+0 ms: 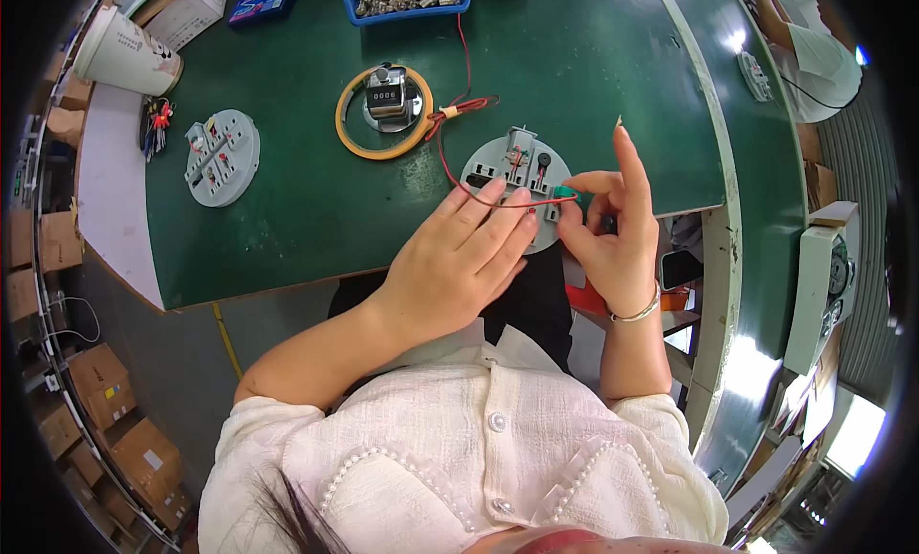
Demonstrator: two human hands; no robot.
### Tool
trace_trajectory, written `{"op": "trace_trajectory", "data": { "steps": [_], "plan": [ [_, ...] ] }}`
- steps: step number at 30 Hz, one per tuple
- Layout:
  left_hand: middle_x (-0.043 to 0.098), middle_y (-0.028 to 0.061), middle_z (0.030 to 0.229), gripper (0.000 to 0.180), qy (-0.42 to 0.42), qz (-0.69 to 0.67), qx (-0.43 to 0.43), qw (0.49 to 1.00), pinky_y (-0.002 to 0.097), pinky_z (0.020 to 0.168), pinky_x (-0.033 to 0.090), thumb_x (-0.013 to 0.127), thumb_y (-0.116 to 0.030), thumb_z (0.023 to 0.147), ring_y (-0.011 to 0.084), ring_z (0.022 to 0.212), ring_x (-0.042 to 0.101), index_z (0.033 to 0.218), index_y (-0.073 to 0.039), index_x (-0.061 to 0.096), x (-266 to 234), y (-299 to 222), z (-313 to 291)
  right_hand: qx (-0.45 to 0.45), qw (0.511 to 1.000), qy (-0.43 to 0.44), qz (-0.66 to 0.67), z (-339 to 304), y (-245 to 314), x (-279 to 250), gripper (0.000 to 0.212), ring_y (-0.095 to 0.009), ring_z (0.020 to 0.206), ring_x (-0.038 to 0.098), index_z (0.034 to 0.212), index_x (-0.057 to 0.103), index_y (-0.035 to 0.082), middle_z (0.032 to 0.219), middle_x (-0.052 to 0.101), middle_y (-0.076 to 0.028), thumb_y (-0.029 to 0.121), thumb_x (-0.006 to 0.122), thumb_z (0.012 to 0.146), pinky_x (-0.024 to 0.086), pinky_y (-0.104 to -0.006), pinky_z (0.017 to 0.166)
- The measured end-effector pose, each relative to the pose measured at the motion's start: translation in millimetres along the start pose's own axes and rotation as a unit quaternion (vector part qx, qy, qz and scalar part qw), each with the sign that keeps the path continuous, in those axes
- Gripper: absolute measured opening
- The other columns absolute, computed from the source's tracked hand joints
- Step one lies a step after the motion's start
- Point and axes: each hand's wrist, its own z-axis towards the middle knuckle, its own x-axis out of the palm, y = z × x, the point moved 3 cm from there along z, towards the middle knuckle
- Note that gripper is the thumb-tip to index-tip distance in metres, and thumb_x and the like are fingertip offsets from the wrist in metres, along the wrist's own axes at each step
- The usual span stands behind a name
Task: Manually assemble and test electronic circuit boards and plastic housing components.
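Note:
A round grey plastic base (494, 156) fitted with small parts and thin wires lies at the table's front edge. My left hand (461, 252) rests over its near left part, fingers stretched out, and hides some of it. At the base's right side, my right hand (615, 224) pinches a small green piece (566, 194) between thumb and index finger, with another finger pointing up. A red wire (442, 152) loops from the green piece across the base, above my left fingers, to a bundle by a yellow ring. The green piece's exact kind is partly hidden by my fingertips.
The yellow ring (346, 130) surrounds a metal tally counter (386, 96). A second round grey base (239, 161) lies left. Farther back are a blue bin of small metal parts (407, 16), a blue box (262, 5) and a paper cup (129, 51). Another person (814, 66) sits far right.

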Motion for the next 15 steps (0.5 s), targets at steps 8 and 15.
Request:
{"op": "trace_trajectory", "data": {
  "steps": [8,15],
  "plan": [
    [0.057,0.0132,0.143,0.044,-0.008,-0.020,0.012,1.000,0.0495,0.108,0.050,0.077,-0.014,0.088,0.0337,0.129,0.058,0.130,-0.005,0.065,4,3,-1,0.090,0.989,-0.066,0.098,25,-37,-16,0.081,-0.010,0.070,0.057,0.160,0.038,0.005,0.098,0.072,-0.005,-0.004,0.070,0.086,0.048,-0.0238,0.061],
    [0.058,0.0124,0.143,0.045,-0.020,-0.011,0.003,1.000,0.0492,0.108,0.050,0.076,-0.013,0.088,0.0336,0.129,0.059,0.131,-0.005,0.063,8,1,-2,0.043,0.967,-0.110,-0.225,19,-8,-37,0.067,-0.012,0.076,0.056,0.153,0.047,0.006,0.104,0.066,-0.008,-0.003,0.065,0.089,0.046,-0.0255,0.067]
  ]
}}
